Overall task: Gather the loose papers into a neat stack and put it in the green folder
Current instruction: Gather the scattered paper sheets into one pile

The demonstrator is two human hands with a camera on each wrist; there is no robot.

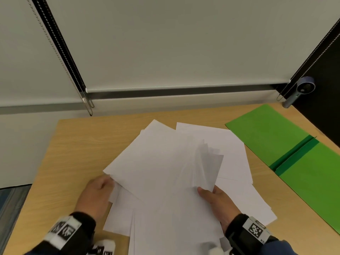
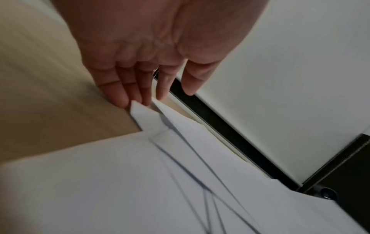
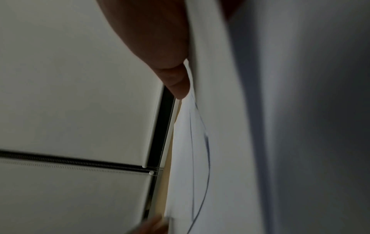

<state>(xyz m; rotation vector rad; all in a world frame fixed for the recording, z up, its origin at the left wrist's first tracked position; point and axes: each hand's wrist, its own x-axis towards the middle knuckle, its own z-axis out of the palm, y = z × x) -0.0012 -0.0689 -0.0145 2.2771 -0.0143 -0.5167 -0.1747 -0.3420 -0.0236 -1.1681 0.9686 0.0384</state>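
A: Where do the papers (image 1: 161,172) sit?

B: Spread in a loose white fan over the middle of the wooden table (image 1: 77,144), corners pointing several ways, some sheets lapping toward the near edge. Not squared yet, so I'd judge the gathering is only under way.

A: And the hands?

B: The right hand (image 1: 219,201) pinches a few sheets at their near edge, thumb on top, and has them lifted and curling, probably to draw them over the rest. In the right wrist view the thumb (image 3: 176,79) presses flat against paper; the other fingers are hidden behind the sheets, so I can't say how they lie.

A: The left?

B: The left hand (image 1: 97,192) is at the fan's left corner. Its fingers (image 2: 120,93) are nearly straight, tips touching a stray corner, gripping nothing; that looks like nudging edges inward.

A: The folder?

B: The green folder (image 1: 287,144) lies open and flat at the right, just beside the rightmost sheets, with its darker spine strip facing up. Lying open suits sliding a stack straight in.

A: Room to work?

B: Bare table lies left and beyond the fan. The window blind (image 1: 165,43) and a small blue fan (image 1: 303,89) stand behind, near the folder's far corner.
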